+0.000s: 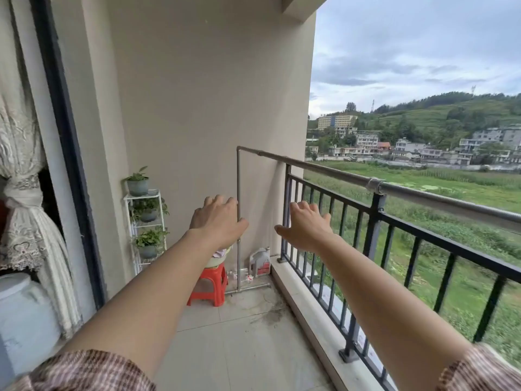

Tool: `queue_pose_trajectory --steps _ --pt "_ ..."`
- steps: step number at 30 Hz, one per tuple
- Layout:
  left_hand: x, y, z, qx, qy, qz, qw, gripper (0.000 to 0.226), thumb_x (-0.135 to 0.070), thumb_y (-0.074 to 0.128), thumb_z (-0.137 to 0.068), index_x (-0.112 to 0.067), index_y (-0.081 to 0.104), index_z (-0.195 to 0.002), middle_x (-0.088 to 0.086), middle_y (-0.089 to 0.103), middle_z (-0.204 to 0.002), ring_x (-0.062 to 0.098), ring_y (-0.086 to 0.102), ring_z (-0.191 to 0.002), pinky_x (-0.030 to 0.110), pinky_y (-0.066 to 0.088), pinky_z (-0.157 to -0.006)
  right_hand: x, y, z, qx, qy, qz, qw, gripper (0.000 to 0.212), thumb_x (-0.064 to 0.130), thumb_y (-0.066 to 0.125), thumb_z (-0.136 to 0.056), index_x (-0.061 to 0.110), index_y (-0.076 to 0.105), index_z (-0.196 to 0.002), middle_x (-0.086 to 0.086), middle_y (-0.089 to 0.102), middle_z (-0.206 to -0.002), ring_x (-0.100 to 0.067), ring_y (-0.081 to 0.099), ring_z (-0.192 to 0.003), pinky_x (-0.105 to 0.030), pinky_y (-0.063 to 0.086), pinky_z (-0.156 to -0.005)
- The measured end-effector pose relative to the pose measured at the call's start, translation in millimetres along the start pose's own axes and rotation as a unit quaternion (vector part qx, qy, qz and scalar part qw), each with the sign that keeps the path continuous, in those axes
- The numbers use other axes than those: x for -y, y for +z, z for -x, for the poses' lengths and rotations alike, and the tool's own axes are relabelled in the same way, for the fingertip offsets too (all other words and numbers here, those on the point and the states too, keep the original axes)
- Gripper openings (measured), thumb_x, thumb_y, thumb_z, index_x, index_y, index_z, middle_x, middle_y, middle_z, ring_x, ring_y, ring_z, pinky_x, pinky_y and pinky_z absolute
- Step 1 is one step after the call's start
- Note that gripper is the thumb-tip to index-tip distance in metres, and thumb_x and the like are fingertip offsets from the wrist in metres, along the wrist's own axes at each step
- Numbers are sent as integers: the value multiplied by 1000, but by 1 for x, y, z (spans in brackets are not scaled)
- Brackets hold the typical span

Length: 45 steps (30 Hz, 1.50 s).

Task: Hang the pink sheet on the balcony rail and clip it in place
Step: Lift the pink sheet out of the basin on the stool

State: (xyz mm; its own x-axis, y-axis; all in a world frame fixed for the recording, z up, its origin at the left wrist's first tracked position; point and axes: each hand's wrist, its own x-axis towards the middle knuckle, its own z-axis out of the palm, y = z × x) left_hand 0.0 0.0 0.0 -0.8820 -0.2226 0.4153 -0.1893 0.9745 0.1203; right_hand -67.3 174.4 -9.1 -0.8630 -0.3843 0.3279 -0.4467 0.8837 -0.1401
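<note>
1. Pink sheet [219, 253]: I see only a small bunch of pink cloth, sitting in a pale basin [215, 261] on the red stool [210, 286] at the far end of the balcony floor, mostly hidden behind my left hand.
2. My left hand [217, 221] is stretched forward, palm down, fingers spread and loosely curved, gripping nothing.
3. My right hand [307, 228] is also reaching forward, spread wide and empty, just beside the dark balcony railing [375, 238].
4. Both forearms are bare, with checked sleeves [84, 371] pushed up near the bottom edge of the view.
5. A silver pipe rail [324, 167] runs along above the railing's top bar and turns down into an upright pipe [238, 182] that passes just behind my left hand; nothing hangs on it.
6. Beside the stool, near the far right corner of the floor, stands a white jug [260, 262].
7. Against the far wall on the left is a white rack [128, 221] with three potted plants [138, 182].
8. A lace curtain [25, 193] hangs at the doorway on the left.
</note>
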Motion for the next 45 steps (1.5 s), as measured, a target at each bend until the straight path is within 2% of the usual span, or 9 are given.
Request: queue_pose_trajectory --steps 8,18,30,36,45 --pt "42 70 -130 -9 -19 -12 1000 48 -39 41 -91 -15 44 -133 8 43 -138 28 36 -127 40 38 -94 -2 60 -136 -16 -34 72 997 65 54 49 -90 13 37 -139 -9 41 -142 -29 35 -132 -54 30 -105" --pt "121 150 -309 4 -52 0 999 48 -39 41 -91 -15 43 -133 8 43 -140 28 36 -128 41 38 -93 22 143 -339 18 -46 50 998 63 52 50 -90 13 38 -138 -9 42 -141 -31 36 -130 -56 30 -104" --pt "286 310 -536 47 -70 6 996 50 -38 41 -91 -15 42 -135 8 43 -140 28 38 -127 42 39 -95 91 321 -600 62 -43 16 997 63 49 52 -90 12 37 -139 -10 41 -142 -31 36 -131 -56 31 -104" --pt "363 387 -651 92 -78 20 993 50 -38 41 -91 -15 41 -136 8 43 -140 28 38 -128 42 38 -96 119 409 -729 109 -18 1 994 62 49 51 -90 12 37 -138 -10 41 -142 -30 35 -132 -55 31 -106" --pt "451 536 -771 180 -117 37 976 52 -44 43 -92 -14 42 -134 9 44 -139 29 38 -128 41 40 -96 124 567 -878 209 -5 0 978 59 48 49 -90 13 38 -137 -8 43 -140 -28 35 -131 -51 33 -101"
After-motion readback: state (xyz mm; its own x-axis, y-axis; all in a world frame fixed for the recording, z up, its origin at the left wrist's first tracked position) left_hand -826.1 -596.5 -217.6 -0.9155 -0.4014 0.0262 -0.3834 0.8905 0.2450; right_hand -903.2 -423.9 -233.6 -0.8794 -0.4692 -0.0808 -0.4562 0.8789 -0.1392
